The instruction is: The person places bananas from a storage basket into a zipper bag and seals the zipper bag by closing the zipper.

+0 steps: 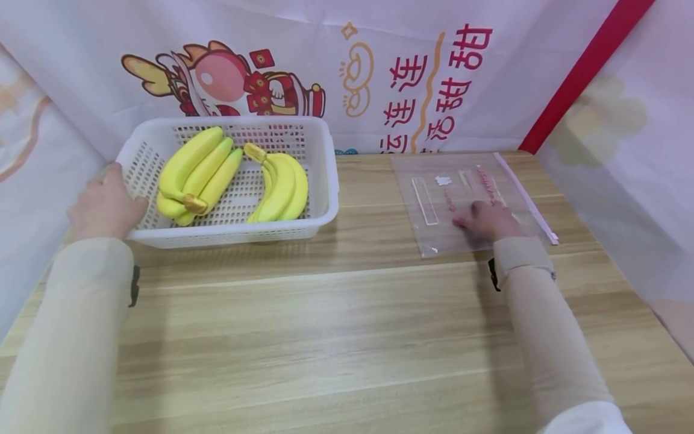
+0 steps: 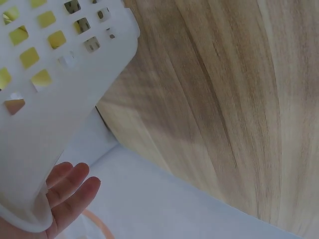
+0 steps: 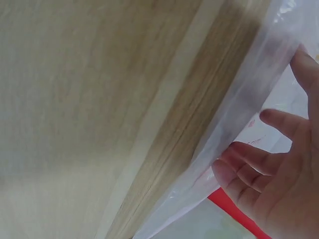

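At the back left, a white plastic basket (image 1: 260,231) with square holes holds two bunches of yellow bananas, a left bunch (image 1: 202,172) and a right bunch (image 1: 282,187). My left hand (image 1: 105,205) grips the basket's left end. In the left wrist view several fingers (image 2: 75,191) show past the basket rim (image 2: 37,214); the thumb is hidden there. Over at the right lies a flat, clear zip bag (image 1: 403,181) with pink and white print. My right hand (image 1: 490,222) is over it, fingers (image 3: 254,157) spread and slightly bent at the bag's film (image 3: 244,99), apparently touching it.
The wood-grain table (image 1: 336,337) stretches out in front of both arms. Behind it hangs a white printed cloth (image 1: 358,78) with cartoon art and a red stripe (image 1: 588,72). A pale slider (image 1: 553,239) sits at the end of the bag's zip.
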`<state>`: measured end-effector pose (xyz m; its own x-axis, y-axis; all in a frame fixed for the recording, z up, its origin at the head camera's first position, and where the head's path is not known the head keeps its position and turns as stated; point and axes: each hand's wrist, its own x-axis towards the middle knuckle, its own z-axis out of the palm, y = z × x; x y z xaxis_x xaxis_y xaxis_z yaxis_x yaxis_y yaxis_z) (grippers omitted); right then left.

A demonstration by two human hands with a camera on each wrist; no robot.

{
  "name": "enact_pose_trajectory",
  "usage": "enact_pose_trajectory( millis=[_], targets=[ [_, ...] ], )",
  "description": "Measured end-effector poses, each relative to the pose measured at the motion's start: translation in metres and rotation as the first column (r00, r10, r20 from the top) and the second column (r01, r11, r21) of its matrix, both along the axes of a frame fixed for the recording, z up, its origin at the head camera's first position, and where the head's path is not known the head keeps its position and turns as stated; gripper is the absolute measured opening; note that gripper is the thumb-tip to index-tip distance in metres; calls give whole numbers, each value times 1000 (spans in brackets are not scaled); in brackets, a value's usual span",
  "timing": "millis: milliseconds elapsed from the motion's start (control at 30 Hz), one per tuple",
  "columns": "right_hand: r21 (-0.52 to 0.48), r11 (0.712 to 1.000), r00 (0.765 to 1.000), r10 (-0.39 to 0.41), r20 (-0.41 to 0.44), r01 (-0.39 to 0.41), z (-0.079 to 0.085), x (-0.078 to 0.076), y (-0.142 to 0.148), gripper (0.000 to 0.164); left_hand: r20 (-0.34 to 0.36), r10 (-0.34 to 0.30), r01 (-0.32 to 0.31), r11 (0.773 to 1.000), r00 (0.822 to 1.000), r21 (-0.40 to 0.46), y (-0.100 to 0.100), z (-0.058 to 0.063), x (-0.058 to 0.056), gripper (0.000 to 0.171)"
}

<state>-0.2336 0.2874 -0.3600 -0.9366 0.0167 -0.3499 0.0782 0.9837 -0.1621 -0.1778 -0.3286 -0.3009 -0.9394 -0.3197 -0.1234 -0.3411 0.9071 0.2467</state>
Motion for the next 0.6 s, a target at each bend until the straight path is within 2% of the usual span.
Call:
enact_pose_trajectory(
  millis=[267, 467, 600],
  targets=[
    [42, 999, 1000, 11, 28, -12, 0, 0, -1, 74, 4, -2, 2, 1000, 1000, -5, 3, 1, 1, 77],
    [34, 999, 999, -23, 28, 22, -3, -1, 1, 76, 11, -2, 2, 1000, 1000, 0, 2, 1, 0, 78],
    [17, 1000, 999, -11, 34, 10, -4, 1, 3, 76, 12, 0, 0, 1000, 1000, 4, 1, -1, -1, 80]
  ],
)
